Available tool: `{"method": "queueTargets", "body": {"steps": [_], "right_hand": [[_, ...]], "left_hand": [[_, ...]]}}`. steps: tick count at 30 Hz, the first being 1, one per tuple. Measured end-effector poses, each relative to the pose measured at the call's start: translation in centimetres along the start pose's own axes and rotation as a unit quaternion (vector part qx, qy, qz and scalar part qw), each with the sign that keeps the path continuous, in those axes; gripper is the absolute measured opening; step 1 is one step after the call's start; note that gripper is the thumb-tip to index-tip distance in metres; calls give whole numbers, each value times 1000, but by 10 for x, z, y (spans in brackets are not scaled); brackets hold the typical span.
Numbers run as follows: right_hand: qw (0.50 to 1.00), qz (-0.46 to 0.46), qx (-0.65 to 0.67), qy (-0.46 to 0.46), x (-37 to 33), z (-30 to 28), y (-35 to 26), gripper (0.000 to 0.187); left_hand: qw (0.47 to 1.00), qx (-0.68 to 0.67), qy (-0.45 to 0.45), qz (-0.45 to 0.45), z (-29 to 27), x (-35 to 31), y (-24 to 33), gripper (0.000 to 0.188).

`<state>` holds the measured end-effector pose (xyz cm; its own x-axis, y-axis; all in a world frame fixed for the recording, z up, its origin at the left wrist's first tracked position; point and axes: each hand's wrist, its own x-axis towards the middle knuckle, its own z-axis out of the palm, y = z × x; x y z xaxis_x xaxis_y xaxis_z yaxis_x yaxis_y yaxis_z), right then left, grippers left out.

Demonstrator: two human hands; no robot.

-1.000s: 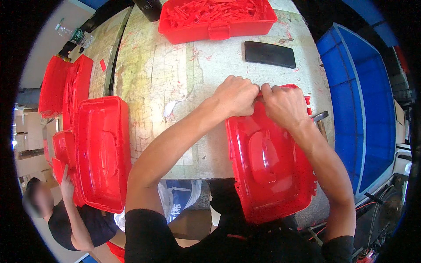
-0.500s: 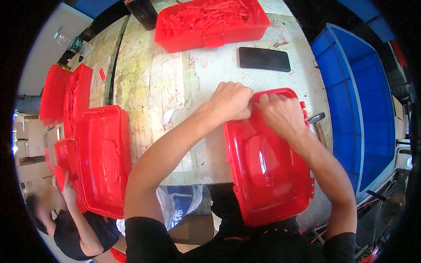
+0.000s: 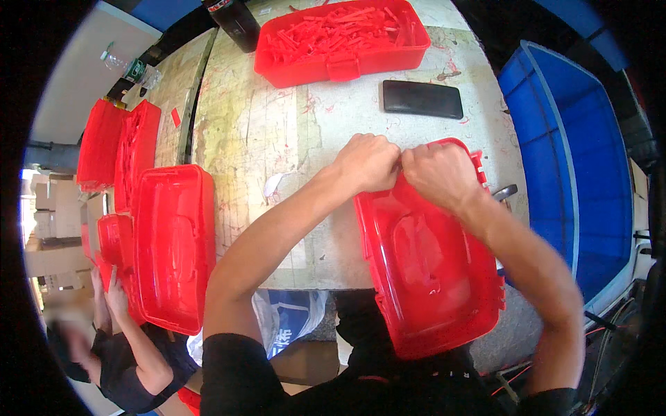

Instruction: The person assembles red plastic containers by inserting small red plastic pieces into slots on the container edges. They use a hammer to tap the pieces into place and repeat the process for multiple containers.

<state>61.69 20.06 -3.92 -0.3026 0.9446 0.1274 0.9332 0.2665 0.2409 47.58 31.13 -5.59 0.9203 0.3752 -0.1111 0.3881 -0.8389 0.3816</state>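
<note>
A glossy red plastic box, its hollow side facing up, lies lengthwise over the table's near edge, its near end close to my body. My left hand is closed in a fist at the box's far left corner. Right beside it, my right hand is closed with its fingers curled over the far rim. The knuckles of both hands nearly touch. My hands hide their fingertips and whatever is pinched between them. Small hinge lugs stick out along the box's right side.
At the back, a red box holds red plastic scraps, near a black phone and a dark bottle. A blue crate stands right. Another red box and stacked red parts are left, beside a co-worker. A metal-headed tool lies right.
My right hand has turned and shifted slightly, its fist now tight against my left. My right elbow has swung outward. The view has moved a little, and the box's near end has shifted right.
</note>
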Motion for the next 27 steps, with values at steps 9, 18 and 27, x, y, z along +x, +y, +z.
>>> {"method": "queueTargets", "body": {"steps": [9,18,27], "right_hand": [[967,219,102,74,-10,20,-28,9],[999,-20,-8,-46,0,-8,7,11],[961,67,251,91,76,-36,91,23]], "left_hand": [[999,44,-6,13,-3,3,-3,15],[999,13,7,33,-1,2,-8,21],[987,-53,-10,-149,-27,-96,-35,48]]}}
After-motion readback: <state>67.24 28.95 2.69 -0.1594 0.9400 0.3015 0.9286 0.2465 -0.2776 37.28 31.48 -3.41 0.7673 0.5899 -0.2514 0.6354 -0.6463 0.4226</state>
